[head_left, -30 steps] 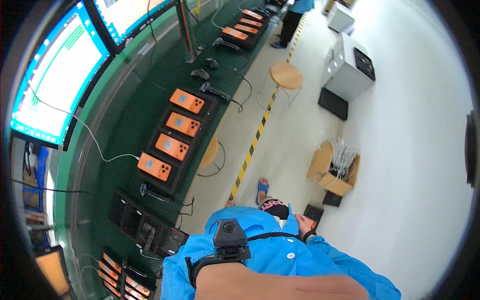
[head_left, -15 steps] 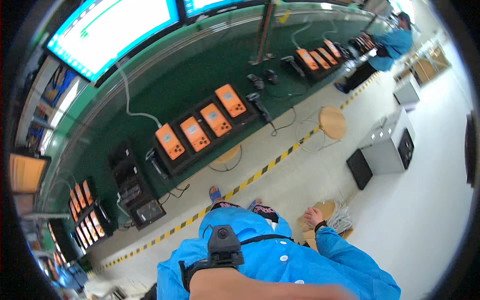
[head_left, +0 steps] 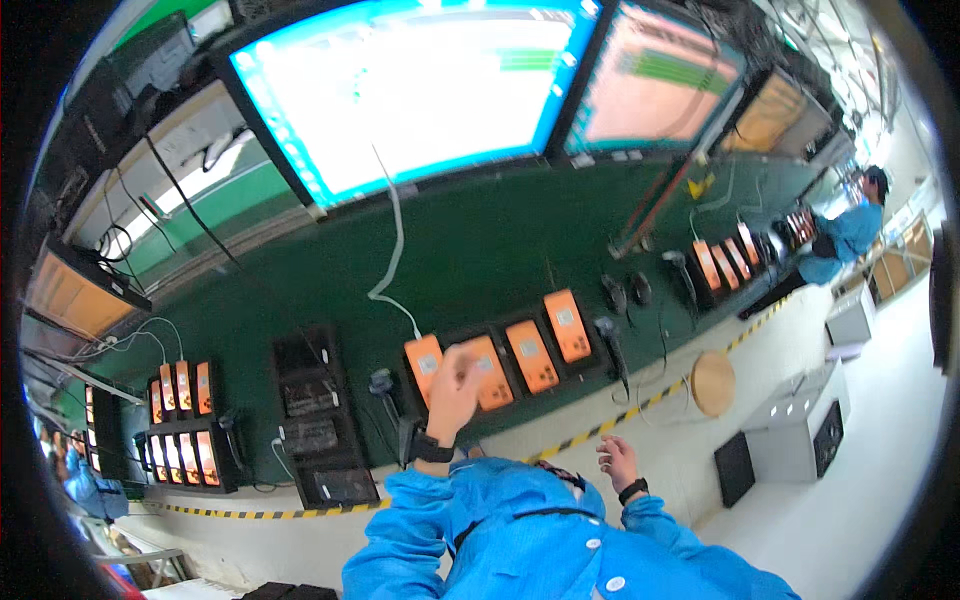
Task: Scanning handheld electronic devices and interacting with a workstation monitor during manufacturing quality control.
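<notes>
Above a black tray (head_left: 594, 352) of several orange smartphones (head_left: 531, 356) hangs my left hand (head_left: 454, 388), partly covering the two left phones. Its fingers look bent, but blur and angle hide whether they grip anything. A black device is strapped to that wrist. A white cable (head_left: 395, 250) runs from the screen side to the leftmost phone (head_left: 423, 362). My right hand (head_left: 618, 462) is off the bench edge, over the floor, with its fingers loosely apart and nothing in them. It wears a dark wristband (head_left: 633, 490).
A large lit monitor (head_left: 430, 100) and a second screen (head_left: 650, 90) stand behind the green bench (head_left: 480, 230). Black trays (head_left: 318, 420) and handheld scanners (head_left: 612, 350) lie alongside. A round wooden stool (head_left: 713, 384) is right. A person (head_left: 850, 235) works at the far right.
My view has tilted up toward the screens. My left hand has moved from low in front of my body out over the phones. My right hand has left the box of white cables.
</notes>
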Action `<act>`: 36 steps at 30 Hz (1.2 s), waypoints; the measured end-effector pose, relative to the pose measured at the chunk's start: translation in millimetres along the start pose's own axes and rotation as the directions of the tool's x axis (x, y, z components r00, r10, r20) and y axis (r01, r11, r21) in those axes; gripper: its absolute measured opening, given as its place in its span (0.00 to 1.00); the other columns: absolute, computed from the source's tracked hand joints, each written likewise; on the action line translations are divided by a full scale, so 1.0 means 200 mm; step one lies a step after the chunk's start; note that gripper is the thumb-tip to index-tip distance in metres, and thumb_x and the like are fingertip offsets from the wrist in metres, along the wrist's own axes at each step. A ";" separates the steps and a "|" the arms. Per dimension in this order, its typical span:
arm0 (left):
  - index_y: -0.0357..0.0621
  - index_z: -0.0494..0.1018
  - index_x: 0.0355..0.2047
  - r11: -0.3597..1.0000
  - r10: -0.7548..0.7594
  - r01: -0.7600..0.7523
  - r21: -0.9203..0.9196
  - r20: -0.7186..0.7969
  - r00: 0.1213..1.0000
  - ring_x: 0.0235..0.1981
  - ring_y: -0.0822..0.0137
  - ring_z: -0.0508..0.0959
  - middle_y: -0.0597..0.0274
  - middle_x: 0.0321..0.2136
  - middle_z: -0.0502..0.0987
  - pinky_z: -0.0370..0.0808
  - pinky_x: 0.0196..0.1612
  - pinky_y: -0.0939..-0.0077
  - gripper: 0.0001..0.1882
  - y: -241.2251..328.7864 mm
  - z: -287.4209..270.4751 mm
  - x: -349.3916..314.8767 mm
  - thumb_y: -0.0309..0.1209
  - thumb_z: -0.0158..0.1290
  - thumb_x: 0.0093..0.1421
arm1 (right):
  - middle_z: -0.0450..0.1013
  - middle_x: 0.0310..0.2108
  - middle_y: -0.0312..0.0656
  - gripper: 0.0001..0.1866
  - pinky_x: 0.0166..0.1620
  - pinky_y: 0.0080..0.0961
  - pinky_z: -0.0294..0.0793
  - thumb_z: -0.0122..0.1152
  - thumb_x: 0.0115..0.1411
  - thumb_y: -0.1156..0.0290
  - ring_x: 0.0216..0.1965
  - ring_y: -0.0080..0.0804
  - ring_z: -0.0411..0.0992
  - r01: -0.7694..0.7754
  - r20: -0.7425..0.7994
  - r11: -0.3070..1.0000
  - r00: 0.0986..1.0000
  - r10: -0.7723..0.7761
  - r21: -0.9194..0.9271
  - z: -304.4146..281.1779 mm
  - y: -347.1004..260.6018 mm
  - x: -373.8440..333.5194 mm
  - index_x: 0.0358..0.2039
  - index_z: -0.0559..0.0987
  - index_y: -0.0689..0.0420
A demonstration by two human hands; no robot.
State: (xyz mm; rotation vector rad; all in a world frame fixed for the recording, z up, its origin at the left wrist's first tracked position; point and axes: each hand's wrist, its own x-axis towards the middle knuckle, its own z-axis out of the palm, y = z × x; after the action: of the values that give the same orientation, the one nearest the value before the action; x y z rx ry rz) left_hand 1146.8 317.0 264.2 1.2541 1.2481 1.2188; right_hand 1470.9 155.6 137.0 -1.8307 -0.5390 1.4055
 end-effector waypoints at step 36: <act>0.40 0.68 0.42 0.887 -0.175 0.367 0.280 -0.532 0.829 0.35 0.46 0.77 0.44 0.31 0.76 0.73 0.34 0.65 0.14 -0.62 -0.09 -0.07 0.26 0.50 0.54 | 0.69 0.24 0.38 0.16 0.30 0.24 0.69 0.38 0.66 0.58 0.25 0.27 0.70 0.292 0.262 0.931 0.902 -0.344 0.219 1.31 -0.67 0.63 0.27 0.66 0.55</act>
State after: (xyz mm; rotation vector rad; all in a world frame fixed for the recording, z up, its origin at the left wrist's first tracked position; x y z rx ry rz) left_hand 1122.5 306.3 140.8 0.9868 2.0481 1.1543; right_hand 1275.9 409.4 131.3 -1.3266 -0.8029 1.4536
